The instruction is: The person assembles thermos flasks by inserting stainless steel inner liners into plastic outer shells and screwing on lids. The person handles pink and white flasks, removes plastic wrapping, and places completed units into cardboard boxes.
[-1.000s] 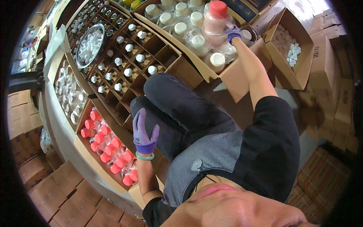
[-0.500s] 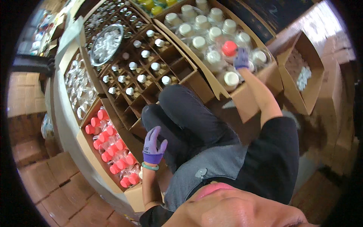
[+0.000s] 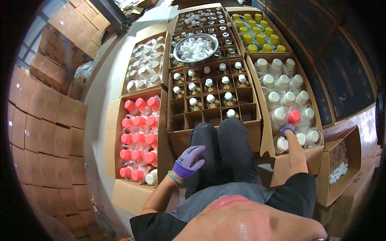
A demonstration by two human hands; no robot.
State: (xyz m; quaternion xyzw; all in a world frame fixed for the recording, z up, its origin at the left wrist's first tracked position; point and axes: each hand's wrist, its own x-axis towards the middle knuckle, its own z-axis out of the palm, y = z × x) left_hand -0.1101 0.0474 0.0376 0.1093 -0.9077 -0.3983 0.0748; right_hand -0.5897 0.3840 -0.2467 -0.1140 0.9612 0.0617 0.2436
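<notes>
My right hand (image 3: 287, 129), in a purple glove, reaches into the box at the right, closed against a clear bottle with a red cap (image 3: 294, 117). Its fingertips are partly hidden among the bottles. Around it stand several bottles with white caps (image 3: 283, 82) in a cardboard box (image 3: 263, 138). My left hand (image 3: 189, 161), gloved too and with a green bangle at the wrist, is held over my left thigh, fingers spread and nothing in it. To its left is a box (image 3: 163, 132) of bottles with red caps (image 3: 138, 138); one white-capped bottle (image 3: 151, 177) stands at its near corner.
A divided carton (image 3: 181, 134) in front of my knees holds white-capped bottles in some cells. Behind it, a metal bowl (image 3: 216, 41) of small white caps rests on another carton. Yellow-capped bottles (image 3: 261, 39) stand far right. An open box (image 3: 356, 172) of small white pieces is at the right.
The view has turned and levelled, so the boxes appear shifted. My right hand stays by the red-capped bottle and now sits closer against it. My left hand remains spread over my leg.
</notes>
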